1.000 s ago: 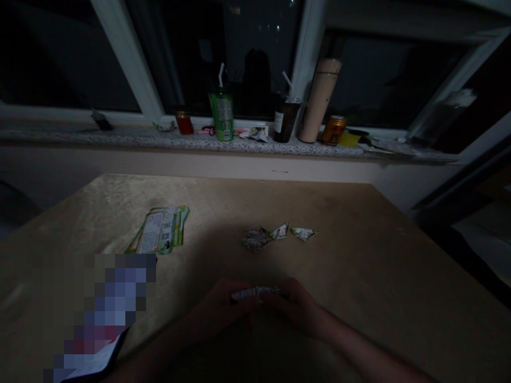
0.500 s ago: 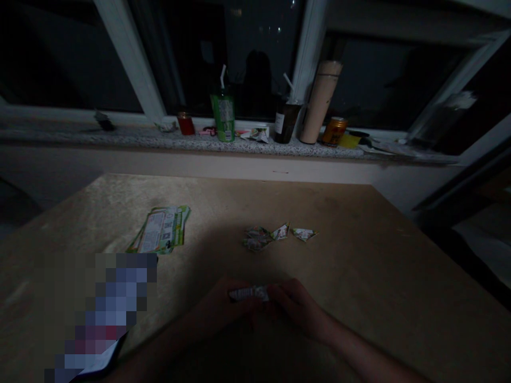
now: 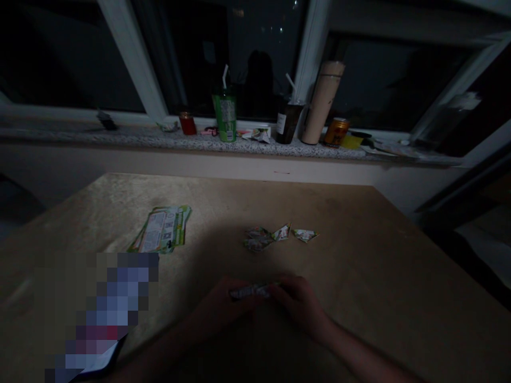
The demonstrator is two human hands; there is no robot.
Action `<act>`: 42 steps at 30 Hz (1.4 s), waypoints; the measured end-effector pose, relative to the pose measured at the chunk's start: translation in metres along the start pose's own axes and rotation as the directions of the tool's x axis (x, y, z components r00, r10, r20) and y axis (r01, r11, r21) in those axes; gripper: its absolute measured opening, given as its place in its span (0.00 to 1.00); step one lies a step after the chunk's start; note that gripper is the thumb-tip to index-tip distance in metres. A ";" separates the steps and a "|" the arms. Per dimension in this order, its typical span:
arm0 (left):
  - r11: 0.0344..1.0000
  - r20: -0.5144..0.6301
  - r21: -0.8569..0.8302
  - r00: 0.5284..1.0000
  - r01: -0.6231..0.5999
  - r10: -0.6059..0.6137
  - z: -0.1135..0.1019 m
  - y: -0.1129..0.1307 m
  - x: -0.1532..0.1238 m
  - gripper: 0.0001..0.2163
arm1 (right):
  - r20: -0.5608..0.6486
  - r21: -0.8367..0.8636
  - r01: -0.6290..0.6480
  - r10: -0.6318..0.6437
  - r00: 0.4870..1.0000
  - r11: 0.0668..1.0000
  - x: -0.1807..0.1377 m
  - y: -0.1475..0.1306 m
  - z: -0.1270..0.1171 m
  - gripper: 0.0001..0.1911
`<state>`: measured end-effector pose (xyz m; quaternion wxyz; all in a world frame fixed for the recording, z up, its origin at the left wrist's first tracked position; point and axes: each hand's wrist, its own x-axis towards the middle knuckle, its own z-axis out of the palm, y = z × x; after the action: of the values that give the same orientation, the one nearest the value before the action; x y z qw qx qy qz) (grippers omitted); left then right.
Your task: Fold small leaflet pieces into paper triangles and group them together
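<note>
A small folded piece of printed paper (image 3: 250,291) is held low over the near part of the table. My left hand (image 3: 225,306) is closed on its left end, thumb along the near side. On its right end my right hand (image 3: 297,300) pinches with thumb and fingers. Shadow hides the undersides of both hands. Beyond them lie folded paper pieces: an overlapping cluster (image 3: 258,238), a pointed piece (image 3: 282,232) touching or close to it, and a separate one (image 3: 305,235) at the right. A stack of green-and-white printed sheets (image 3: 163,229) rests at the left.
A phone-like device (image 3: 104,357), mostly blurred out, lies at the left front of the brown table (image 3: 359,287). Along the granite windowsill (image 3: 159,139) stand a red jar (image 3: 187,123), a green cup (image 3: 225,117), a dark drink cup (image 3: 288,123), a tall bottle (image 3: 324,101) and an orange can (image 3: 336,132).
My right fingers have shifted slightly on the paper's right end, and the paper looks a little narrower and tilted. The view has moved slightly. The pieces on the table lie as before.
</note>
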<state>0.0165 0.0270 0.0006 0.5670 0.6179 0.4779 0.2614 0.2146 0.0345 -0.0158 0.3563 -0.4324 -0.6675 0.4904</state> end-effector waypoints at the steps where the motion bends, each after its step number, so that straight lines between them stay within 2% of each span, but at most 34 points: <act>1: 1.000 -0.020 -0.022 1.000 -0.005 0.005 0.000 -0.001 0.001 0.13 | -0.046 -0.006 0.000 -0.001 0.999 1.000 0.000 0.000 0.000 0.24; 3: 0.996 -0.051 -0.085 0.998 -0.028 0.023 -0.002 -0.003 0.003 0.14 | -0.125 -0.018 -0.014 0.012 0.992 1.000 0.001 0.000 -0.001 0.22; 5: 0.984 -0.061 -0.169 0.997 -0.055 0.045 -0.004 -0.007 0.006 0.19 | -0.182 -0.013 -0.034 0.031 0.983 0.999 0.001 0.002 -0.002 0.20; 7: 0.963 -0.052 -0.261 0.997 -0.066 0.055 -0.006 -0.012 0.009 0.27 | -0.210 0.016 -0.049 0.051 0.976 0.999 0.001 0.004 -0.002 0.19; 9: 0.939 -0.040 -0.339 0.998 -0.059 0.049 -0.008 -0.016 0.012 0.30 | -0.221 0.053 -0.060 0.070 0.973 0.997 0.001 0.006 -0.002 0.20; 14: 0.893 -0.039 -0.449 0.999 -0.035 0.019 -0.008 -0.020 0.014 0.24 | -0.198 0.085 -0.031 0.048 0.979 0.996 0.000 0.003 -0.003 0.22; 18: 0.873 -0.095 -0.488 0.995 -0.031 -0.018 -0.008 -0.018 0.013 0.21 | -0.168 0.195 0.021 0.012 0.986 0.981 -0.002 -0.001 -0.004 0.26; 26: 0.888 -0.139 -0.459 0.986 0.021 -0.095 -0.011 -0.015 0.014 0.18 | -0.070 0.448 -0.053 0.094 0.993 0.892 0.000 0.015 -0.003 0.28; 29: 0.898 -0.163 -0.440 0.980 0.032 -0.115 -0.012 -0.017 0.014 0.18 | -0.029 0.415 -0.094 0.117 0.993 0.905 0.002 0.011 -0.003 0.34; 31: 0.898 -0.171 -0.438 0.978 0.033 -0.120 -0.011 -0.017 0.014 0.19 | -0.048 0.357 -0.096 0.121 0.992 0.929 0.003 0.007 -0.003 0.35; 37: 0.879 -0.103 -0.472 0.986 0.066 -0.129 -0.010 -0.011 0.013 0.20 | -0.160 0.286 -0.048 0.097 0.982 0.957 0.003 0.003 -0.004 0.31; 42: 0.854 -0.050 -0.513 0.991 0.080 -0.123 -0.011 -0.011 0.013 0.21 | -0.137 0.281 -0.073 0.115 0.984 0.957 0.001 0.004 -0.003 0.33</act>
<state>0.0095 0.0427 -0.0099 0.7035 0.4088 0.4459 0.3730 0.2182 0.0368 -0.0188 0.4389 -0.4460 -0.5426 0.5604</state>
